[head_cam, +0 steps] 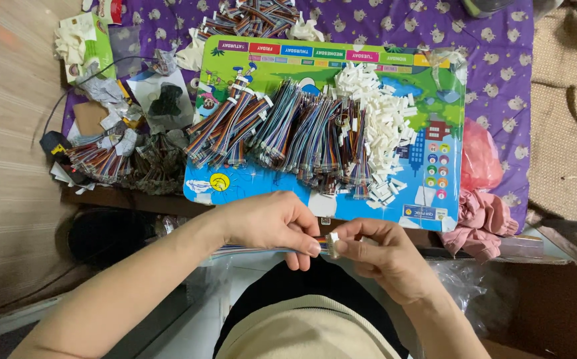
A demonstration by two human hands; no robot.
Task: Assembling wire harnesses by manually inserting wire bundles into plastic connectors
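Fingers (311, 244) of left hand (268, 223) pinch the ribbon cable (262, 250) end; right hand (378, 256) grips a white plug (333, 243) against it, above lap. Step judged: fitting plug; next calls for square alignment

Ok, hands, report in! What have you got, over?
Left hand pinching rainbow wire bundle. Right hand pinching small white connector at its end. Nothing between hands; colourful board beyond holds more bundles.

Both hands (325, 242) meet at centre, fingertips pinched together.
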